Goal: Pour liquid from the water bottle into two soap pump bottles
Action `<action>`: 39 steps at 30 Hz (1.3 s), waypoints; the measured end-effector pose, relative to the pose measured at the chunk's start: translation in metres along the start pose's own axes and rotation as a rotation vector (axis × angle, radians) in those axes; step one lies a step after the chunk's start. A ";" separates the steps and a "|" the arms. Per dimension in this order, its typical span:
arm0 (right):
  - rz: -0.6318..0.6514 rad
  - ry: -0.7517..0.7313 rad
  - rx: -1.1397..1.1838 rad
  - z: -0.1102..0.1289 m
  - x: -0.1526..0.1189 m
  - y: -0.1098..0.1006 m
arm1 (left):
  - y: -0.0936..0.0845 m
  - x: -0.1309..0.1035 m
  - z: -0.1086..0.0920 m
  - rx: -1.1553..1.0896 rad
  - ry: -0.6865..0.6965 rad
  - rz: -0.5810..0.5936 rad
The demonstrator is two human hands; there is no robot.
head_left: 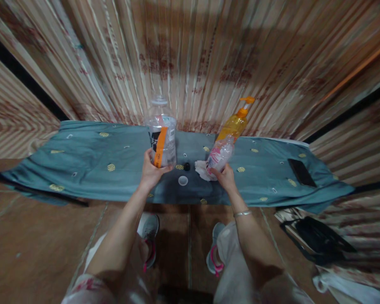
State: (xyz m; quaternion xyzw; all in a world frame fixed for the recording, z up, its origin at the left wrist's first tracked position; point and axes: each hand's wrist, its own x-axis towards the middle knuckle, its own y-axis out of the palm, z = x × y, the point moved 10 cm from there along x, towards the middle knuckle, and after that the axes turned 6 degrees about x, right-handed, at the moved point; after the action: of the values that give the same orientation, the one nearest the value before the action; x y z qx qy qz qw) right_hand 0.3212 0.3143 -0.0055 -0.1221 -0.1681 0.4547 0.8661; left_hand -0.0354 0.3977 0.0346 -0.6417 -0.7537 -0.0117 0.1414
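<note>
My left hand [152,171] is closed round the lower part of a large clear plastic bottle [168,143] with an orange and black label. Its top has no cap on it. In my right hand [224,175] is a smaller clear plastic bottle [221,154] with a pink and white label, tilted to the right. A white crumpled tissue [203,169] lies beside and partly under that bottle. Behind it stands a yellow pump bottle [236,125] with an orange pump head, its lower part hidden. Between my hands lie a small black cap [186,166] and a white round cap [183,180].
A teal cloth with pineapple prints [91,177] covers the narrow table. A dark phone [301,172] lies at its right end. Patterned curtains [190,55] hang behind. A black bag [319,238] sits on the floor at lower right.
</note>
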 end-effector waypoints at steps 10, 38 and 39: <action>-0.031 0.041 0.011 0.004 0.004 0.001 | 0.002 0.003 -0.020 -0.275 -0.052 -0.012; 0.001 0.001 0.029 0.008 0.001 0.000 | 0.032 -0.023 -0.022 -0.924 -0.430 0.117; 0.005 0.000 0.028 0.008 0.001 0.001 | 0.033 -0.024 -0.021 -0.933 -0.441 0.115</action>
State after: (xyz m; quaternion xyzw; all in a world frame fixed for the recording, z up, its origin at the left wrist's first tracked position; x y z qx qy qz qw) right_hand 0.3178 0.3159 0.0018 -0.1106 -0.1616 0.4592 0.8665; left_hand 0.0040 0.3762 0.0436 -0.6642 -0.6437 -0.2032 -0.3212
